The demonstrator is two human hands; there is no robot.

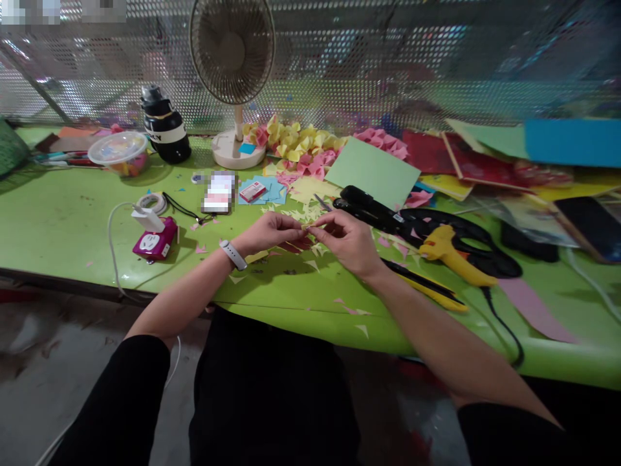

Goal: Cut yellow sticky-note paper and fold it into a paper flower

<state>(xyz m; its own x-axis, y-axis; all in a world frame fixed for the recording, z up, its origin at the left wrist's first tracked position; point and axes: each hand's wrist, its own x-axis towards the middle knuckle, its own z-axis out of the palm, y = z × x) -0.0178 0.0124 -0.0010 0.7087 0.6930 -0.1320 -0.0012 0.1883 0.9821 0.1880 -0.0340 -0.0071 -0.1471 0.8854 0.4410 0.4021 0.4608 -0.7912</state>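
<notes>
My left hand (274, 234), with a white band on its wrist, is closed in a pinch over the green table. Facing it, my right hand (347, 243) is closed too, thumb and forefinger meeting the left fingertips. Between them shows a small piece of yellow paper (305, 226), largely covered by the fingers. Pale yellow paper scraps (310, 212) lie just beyond the hands. Right of my right hand is a long black tool (371, 210) resembling a stapler. A yellow glue gun (456, 255) lies farther right, and a yellow-and-black tool (427, 285) lies beside my right forearm.
Heaped yellow and pink folded paper pieces (295, 142) lie behind the hands, beside a fan (233, 52). A bottle (167, 126), a plastic tub (121, 152), a phone (219, 193) and a purple power adapter (155, 241) stand left. Coloured sheets (373, 171) lie right.
</notes>
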